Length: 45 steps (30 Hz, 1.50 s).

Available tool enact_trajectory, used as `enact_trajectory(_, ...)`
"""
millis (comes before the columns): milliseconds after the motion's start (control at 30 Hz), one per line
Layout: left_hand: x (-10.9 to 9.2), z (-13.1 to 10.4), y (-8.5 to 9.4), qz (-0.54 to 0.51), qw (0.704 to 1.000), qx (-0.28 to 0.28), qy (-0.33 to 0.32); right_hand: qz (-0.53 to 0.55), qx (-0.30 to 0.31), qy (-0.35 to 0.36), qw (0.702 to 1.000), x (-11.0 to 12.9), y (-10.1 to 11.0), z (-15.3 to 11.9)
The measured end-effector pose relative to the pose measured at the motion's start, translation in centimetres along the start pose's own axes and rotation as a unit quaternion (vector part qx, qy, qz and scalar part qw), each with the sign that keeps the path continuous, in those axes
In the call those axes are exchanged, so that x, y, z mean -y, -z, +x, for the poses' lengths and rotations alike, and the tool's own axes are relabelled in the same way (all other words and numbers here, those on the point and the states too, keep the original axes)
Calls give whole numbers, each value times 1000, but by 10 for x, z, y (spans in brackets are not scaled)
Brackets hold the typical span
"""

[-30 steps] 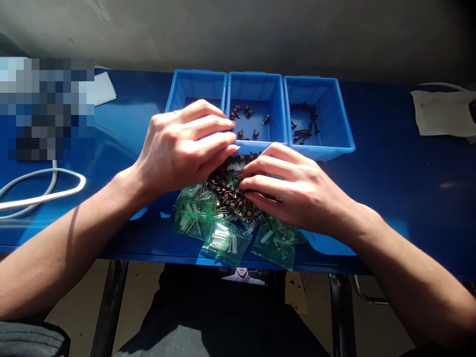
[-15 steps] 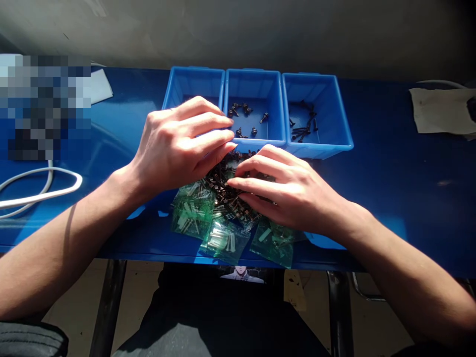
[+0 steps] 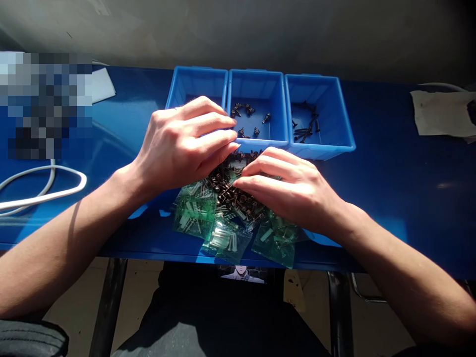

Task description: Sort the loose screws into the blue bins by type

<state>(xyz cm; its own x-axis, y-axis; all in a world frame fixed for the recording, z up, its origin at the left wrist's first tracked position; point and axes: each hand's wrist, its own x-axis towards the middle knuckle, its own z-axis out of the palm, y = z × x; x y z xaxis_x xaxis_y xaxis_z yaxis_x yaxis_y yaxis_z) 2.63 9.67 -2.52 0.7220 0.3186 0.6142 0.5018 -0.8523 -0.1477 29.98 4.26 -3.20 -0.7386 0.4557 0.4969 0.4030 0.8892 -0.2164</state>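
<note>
Near the surface's [image 3: 394, 168] front edge, my right hand [image 3: 292, 186] touches the pile of dark screws [image 3: 230, 192]; my left hand [image 3: 186, 141] curls loosely by the middle blue bin [image 3: 256, 85]. I can't tell whether either grips anything.

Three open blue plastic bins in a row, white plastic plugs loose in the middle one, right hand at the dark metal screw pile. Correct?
No: the middle open blue plastic bin holds loose dark metal screws, not white plastic plugs, per the head view. The rest holds: three bins in a row, right hand at the dark metal screw pile.
</note>
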Motion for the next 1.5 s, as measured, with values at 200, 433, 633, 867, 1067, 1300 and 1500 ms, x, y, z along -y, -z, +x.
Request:
enact_trajectory(200, 1, -2, 1, -3, 1000, 12, 2, 49, -95, -60, 992, 5, 6, 1)
enact_trajectory(433, 5, -4, 0, -1, 1000, 2, -26, 247, -145, -181, 941, 8, 12, 5)
enact_trajectory(633, 2, -1, 1, -8, 1000, 1, -14, 251, -196, -237, 918, 13, 14, 5)
enact_trajectory(867, -3, 0, -1, -10, 1000, 2, 21, 139, -21, 10, 990, 8, 15, 4)
enact_trajectory(1067, -4, 1, -1, -11, 1000, 4, 27, 55, 45, 34, 997, 9, 7, 3)
enact_trajectory(1300, -4, 1, 0, -16, 1000, -3, 24, 90, 23, 36, 995, 11, 2, 3)
enact_trajectory(1500, -4, 0, 1, -9, 1000, 12, 23, 76, 41, 41, 995, 12, 6, 3)
